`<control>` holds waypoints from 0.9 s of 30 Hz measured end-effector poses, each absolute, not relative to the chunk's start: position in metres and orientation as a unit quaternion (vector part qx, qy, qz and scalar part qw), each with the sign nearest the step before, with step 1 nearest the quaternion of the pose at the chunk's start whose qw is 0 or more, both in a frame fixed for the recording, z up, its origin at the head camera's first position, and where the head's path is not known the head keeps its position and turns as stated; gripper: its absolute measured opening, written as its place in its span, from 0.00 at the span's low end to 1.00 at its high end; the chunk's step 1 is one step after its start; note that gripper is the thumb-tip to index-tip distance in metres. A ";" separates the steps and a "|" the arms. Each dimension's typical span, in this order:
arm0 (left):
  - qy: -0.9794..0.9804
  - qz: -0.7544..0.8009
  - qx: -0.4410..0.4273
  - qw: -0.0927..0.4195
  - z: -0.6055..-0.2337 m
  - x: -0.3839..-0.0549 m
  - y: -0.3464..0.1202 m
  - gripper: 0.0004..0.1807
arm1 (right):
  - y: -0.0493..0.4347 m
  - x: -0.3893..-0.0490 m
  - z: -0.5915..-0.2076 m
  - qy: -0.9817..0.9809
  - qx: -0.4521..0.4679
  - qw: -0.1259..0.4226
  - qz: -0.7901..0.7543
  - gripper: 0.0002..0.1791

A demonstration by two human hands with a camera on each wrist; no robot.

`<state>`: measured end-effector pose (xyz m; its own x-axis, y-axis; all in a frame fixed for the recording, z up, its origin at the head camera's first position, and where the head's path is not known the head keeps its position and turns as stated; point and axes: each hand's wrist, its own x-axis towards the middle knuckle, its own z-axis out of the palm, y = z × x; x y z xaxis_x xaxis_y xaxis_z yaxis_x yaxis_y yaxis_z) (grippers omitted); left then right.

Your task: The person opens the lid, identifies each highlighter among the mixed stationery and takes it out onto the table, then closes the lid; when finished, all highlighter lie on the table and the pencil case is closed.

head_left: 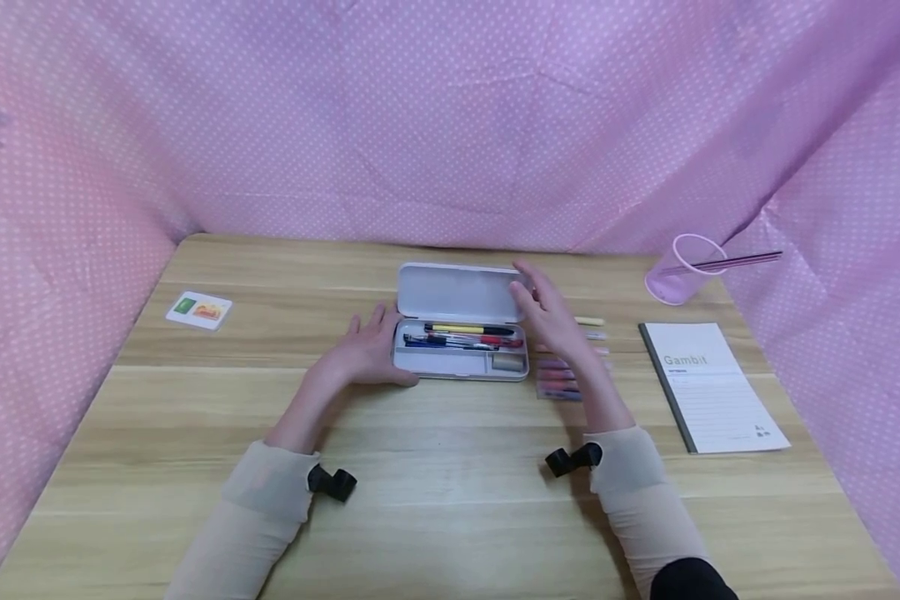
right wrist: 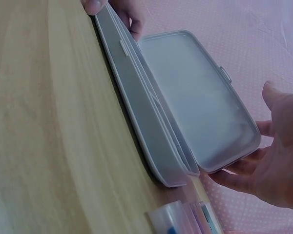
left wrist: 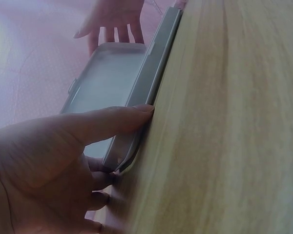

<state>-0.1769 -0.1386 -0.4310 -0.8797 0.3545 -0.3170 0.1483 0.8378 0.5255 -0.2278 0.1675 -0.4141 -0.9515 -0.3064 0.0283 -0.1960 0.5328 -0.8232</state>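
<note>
A pale grey pencil case (head_left: 461, 373) lies on the table with its lid (head_left: 457, 293) raised and tipped back. Inside it are several pens (head_left: 465, 336) and a small beige block (head_left: 507, 361) in the right corner. My left hand (head_left: 367, 352) grips the case's left end, thumb (left wrist: 132, 117) against the front wall and fingers round the side. At the lid's right edge is my right hand (head_left: 551, 317), its fingers (right wrist: 241, 181) behind the lid and touching it, its thumb raised apart from it.
Right of the case lie several coloured pens (head_left: 558, 385), partly hidden under my right forearm. Farther right is a notebook (head_left: 712, 387); behind it a pink cup (head_left: 671, 283) holds thin dark sticks. A white card (head_left: 199, 311) with coloured pictures lies at far left. Pink dotted cloth (head_left: 450, 125) surrounds the table.
</note>
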 end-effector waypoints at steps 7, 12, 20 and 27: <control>0.936 0.252 0.134 0.207 -0.432 -0.176 -0.138 0.63 | 0.166 -0.224 -0.413 0.879 -0.154 0.041 -0.449 0.30; 0.935 0.252 0.133 0.209 -0.434 -0.175 -0.138 0.64 | 0.166 -0.221 -0.412 0.883 -0.161 0.032 -0.440 0.28; 0.936 0.254 0.132 0.205 -0.435 -0.173 -0.136 0.63 | 0.166 -0.218 -0.408 0.882 -0.175 0.028 -0.436 0.24; 0.937 0.259 0.120 0.200 -0.435 -0.175 -0.136 0.64 | 0.169 -0.217 -0.408 0.874 -0.189 0.041 -0.445 0.23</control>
